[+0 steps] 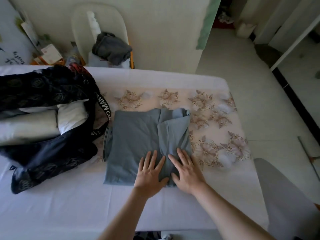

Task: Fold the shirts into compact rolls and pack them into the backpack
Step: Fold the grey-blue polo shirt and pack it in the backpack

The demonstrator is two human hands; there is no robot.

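Evidently soft, light and apt to spring loose, the folded blue-grey shirt (135, 135) lies on the bed (69, 205) just beside the backpack (52, 158), left hand (150, 172) and right hand (187, 172) pressing flat on its near hem, each grip open and holding nothing, so that hem seems the place to start rolling.

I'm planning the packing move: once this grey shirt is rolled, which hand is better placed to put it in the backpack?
Probably left. The left hand presses the grey shirt on the side nearer the backpack, which lies open to the left; the right hand is farther away.
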